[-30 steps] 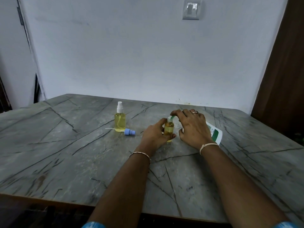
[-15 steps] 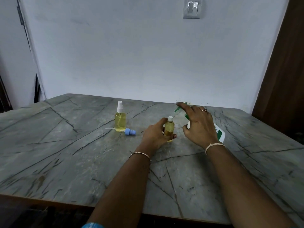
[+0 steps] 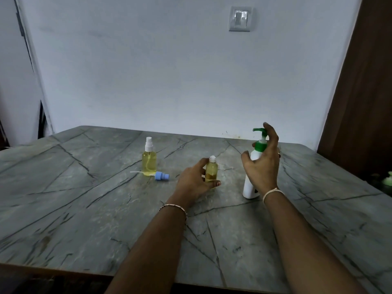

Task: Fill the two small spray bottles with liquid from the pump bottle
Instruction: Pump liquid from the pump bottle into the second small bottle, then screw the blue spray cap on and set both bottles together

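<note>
A pale, bare wall (image 3: 148, 71) fills the upper half of the scene. Below it, a wide grey stone counter (image 3: 84, 209) with dark veins stretches toward the viewer. A brown wooden panel (image 3: 364, 81) stands along the right edge. Two bare forearms reach in from the bottom over the counter.

The white pump bottle (image 3: 249, 185), with its green pump head pointing left, has its base on the counter, right of centre, and leans slightly to the right. The right grip (image 3: 262, 166) is wrapped loosely and widely round its upper part, with the thumb at the left shoulder and the fingers curved round the far side up by the pump.

Just to the left, well apart from the pump bottle, the left grip (image 3: 193, 181) holds the open spray bottle (image 3: 211, 171) upright on the counter. Its thumb lies across the base and its fingers sit behind. The bottle's threaded neck is uncovered, and yellow liquid fills most of it.

Further left and back stands the capped spray bottle (image 3: 149, 162), full of yellow liquid under a white sprayer top. A blue spray cap (image 3: 161, 176) with a thin white tube lies on its side, touching or just beside that bottle's base.

A grey switch plate (image 3: 240, 18) sits high on the wall. A thin bracelet (image 3: 174, 207) circles the left wrist, and a pale band (image 3: 272, 192) circles the right.
</note>
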A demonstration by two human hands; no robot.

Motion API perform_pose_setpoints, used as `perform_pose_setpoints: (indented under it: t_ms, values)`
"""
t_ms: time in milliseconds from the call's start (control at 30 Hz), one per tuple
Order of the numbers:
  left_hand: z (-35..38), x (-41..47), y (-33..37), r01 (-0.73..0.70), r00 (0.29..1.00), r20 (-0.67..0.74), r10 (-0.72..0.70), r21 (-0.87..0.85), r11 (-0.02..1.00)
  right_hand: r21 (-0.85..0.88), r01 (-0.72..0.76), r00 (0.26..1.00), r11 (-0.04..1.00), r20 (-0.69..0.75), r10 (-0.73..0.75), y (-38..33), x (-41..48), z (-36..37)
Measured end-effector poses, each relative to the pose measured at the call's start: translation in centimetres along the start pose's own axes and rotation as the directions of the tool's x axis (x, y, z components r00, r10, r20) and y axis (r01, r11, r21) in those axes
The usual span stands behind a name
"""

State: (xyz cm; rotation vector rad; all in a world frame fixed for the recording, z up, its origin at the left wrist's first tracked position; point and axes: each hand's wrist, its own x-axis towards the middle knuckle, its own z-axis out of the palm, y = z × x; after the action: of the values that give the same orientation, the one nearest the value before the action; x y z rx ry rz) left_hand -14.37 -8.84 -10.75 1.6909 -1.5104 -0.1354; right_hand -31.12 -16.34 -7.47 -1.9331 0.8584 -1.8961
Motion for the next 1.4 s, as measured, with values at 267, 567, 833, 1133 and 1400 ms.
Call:
perform_pose_setpoints:
  t_ms: [267, 567, 833, 1133, 1400]
  values:
    - [-0.1, -0.4, 0.3, -0.018, 1.000, -0.006, 0.019, 0.023, 1.000, 0.079, -0.003, 1.000, 0.997, 0.008, 0.002, -0.2, -0.1, -0.5]
    - [-0.3, -0.4, 0.6, -0.004, 1.000, -0.020, 0.004, 0.004, 1.000, 0.125, -0.041, 0.998, 0.991, -0.036, 0.046, -0.2, 0.0, 0.0]
    - [-1.1, 0.0, 0.8, 0.049, 0.998, 0.051, -0.046, -0.061, 0.997, -0.059, 0.078, 0.985, 0.995, -0.152, -0.086, -1.3, 0.0, 0.2]
    - [-3.6, -1.5, 0.3, 0.100, 0.995, 0.009, -0.100, 0.030, 0.995, -0.455, 0.440, 0.888, 0.774, 0.095, -0.449, -3.8, -1.0, 1.9]
    - [-8.6, -4.2, -3.0, 0.183, 0.980, -0.085, -0.181, 0.021, 0.983, -0.375, 0.342, 0.823, 0.862, 0.562, -0.081, -6.2, -3.5, 7.4]
